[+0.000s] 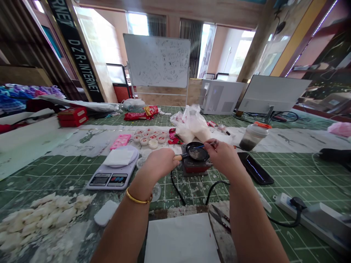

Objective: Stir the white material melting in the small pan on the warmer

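My left hand (pixel 163 160) is closed round the light wooden handle (pixel 178 157) of a small black frying pan (pixel 197 156). The pan sits over a small dark red hot plate (pixel 195 168), and something greyish or clear lies in its bottom. In my right hand (pixel 219 150) I pinch a thin blue stick (pixel 201 146), its far end inside the pan. What kind of tool the stick is I cannot make out. Just behind the pan stands a clear plastic bag (pixel 192 124) of whitish material. Small cups (pixel 148 136) with red bits on white stand to its left.
A kitchen scale (pixel 115 170) and a pile of cream-coloured flakes (pixel 46 215) lie to the left. At right are a phone (pixel 255 168), a shaker cup (pixel 252 137) and a power strip (pixel 309 215) with cords. Scissors (pixel 221 216) lie beside white paper (pixel 182 239) in front.
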{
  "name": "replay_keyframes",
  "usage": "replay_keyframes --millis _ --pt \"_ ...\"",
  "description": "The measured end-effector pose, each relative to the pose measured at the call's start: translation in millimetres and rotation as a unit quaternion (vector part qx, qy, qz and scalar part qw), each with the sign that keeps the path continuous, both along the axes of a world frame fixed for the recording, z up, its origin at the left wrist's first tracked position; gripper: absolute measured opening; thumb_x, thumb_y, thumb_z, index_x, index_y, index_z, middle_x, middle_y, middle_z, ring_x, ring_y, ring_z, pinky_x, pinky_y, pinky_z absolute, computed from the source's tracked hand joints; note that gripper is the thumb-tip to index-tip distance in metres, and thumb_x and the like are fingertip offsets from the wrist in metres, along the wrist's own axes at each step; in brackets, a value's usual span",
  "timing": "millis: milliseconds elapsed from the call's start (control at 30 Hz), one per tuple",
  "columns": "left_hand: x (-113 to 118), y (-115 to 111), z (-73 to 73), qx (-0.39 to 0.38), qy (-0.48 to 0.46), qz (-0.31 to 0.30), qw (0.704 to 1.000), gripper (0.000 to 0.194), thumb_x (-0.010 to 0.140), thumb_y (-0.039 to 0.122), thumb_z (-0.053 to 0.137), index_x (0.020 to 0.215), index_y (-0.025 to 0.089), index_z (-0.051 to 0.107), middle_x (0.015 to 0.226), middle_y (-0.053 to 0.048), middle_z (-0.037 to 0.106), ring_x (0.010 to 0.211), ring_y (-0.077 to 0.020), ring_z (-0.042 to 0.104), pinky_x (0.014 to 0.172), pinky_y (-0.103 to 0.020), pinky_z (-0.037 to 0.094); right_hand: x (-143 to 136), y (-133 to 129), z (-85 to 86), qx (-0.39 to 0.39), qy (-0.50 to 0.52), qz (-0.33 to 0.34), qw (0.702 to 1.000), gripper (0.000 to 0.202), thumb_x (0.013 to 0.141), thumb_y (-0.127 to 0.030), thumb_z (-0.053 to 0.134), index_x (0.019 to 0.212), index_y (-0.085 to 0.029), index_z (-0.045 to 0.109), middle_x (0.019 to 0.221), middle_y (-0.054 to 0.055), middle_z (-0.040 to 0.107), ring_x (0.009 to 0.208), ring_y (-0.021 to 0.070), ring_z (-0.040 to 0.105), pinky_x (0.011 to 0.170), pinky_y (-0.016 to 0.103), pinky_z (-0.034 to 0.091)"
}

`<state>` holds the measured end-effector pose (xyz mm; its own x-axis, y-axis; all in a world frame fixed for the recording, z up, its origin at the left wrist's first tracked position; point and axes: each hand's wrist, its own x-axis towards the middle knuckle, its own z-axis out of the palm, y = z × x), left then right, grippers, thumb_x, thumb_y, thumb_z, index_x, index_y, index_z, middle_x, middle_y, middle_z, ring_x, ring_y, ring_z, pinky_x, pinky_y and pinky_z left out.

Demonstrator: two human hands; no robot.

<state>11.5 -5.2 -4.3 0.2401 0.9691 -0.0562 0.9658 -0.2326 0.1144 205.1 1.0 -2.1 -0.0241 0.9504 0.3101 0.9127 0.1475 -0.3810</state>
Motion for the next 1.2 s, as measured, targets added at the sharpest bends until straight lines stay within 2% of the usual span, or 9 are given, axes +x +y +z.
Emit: replay_keyframes --millis 200,367,733,900,1033,1200 --pt "-1 -1 -0.4 0.003 0.002 -0.005 1.0 0.047 0.084 0.051 0.034 0.075 0.016 0.063 0.076 -0.01 0.066 0.061 -0.0196 0.058 0.048 -0.027 0.029 0 3 -2.6 -0.021 0.013 0.01 1.0 0.03 0.087 -0.033 0.039 0.097 -0.022 0.065 0.079 0.005 0.068 0.075 0.0182 0.058 0.07 0.028 0.034" --pt "1 -1 1.0 0.001 0.007 -0.001 1.0 0.043 0.084 0.048 0.035 0.077 0.016 0.064 0.078 -0.011 0.066 0.063 -0.0212 0.059 0.049 -0.028 0.032 2 5 -2.4 -0.006 0.008 -0.016 1.0 0.03 0.087 -0.033 0.038 0.096 -0.023 0.065 0.08 0.005 0.068 0.078 0.0194 0.058 0.07 0.029 0.033" --pt "0 -1 0.1 -0.002 0.005 -0.002 1.0 0.043 0.083 0.047 0.037 0.079 0.015 0.065 0.08 -0.012 0.067 0.065 -0.0214 0.06 0.052 -0.028 0.035 -1 3 -0.8 -0.03 0.004 0.009 1.0 0.03 0.087 -0.032 0.039 0.099 -0.021 0.065 0.079 0.005 0.069 0.073 0.0174 0.058 0.069 0.028 0.034" --pt "0 1 -1.0 -0.004 -0.007 -0.002 1.0 0.044 0.082 0.049 0.037 0.077 0.015 0.064 0.079 -0.012 0.067 0.065 -0.02 0.06 0.052 -0.026 0.034 5 2 0.6 -0.007 0.008 -0.014 1.0 0.031 0.087 -0.034 0.039 0.093 -0.021 0.065 0.082 0.006 0.069 0.081 0.0196 0.06 0.07 0.029 0.035" --pt "0 2 -0.7 -0.009 -0.013 0.001 1.0 0.042 0.081 0.048 0.039 0.076 0.015 0.064 0.077 -0.011 0.066 0.064 -0.0202 0.058 0.051 -0.027 0.032 11 2 2.5 -0.029 0.003 -0.024 0.999 0.031 0.086 -0.034 0.04 0.091 -0.02 0.067 0.082 0.007 0.069 0.08 0.0205 0.06 0.07 0.029 0.034" --pt "0 1 1.1 -0.015 -0.044 -0.018 0.999 0.05 0.082 0.052 0.033 0.07 0.015 0.064 0.072 -0.011 0.064 0.058 -0.0181 0.054 0.051 -0.028 0.03 31 6 3.9 -0.024 0.047 -0.05 0.997 0.036 0.084 -0.039 0.041 0.074 -0.02 0.07 0.076 0.006 0.068 0.074 0.0192 0.057 0.067 0.028 0.035"
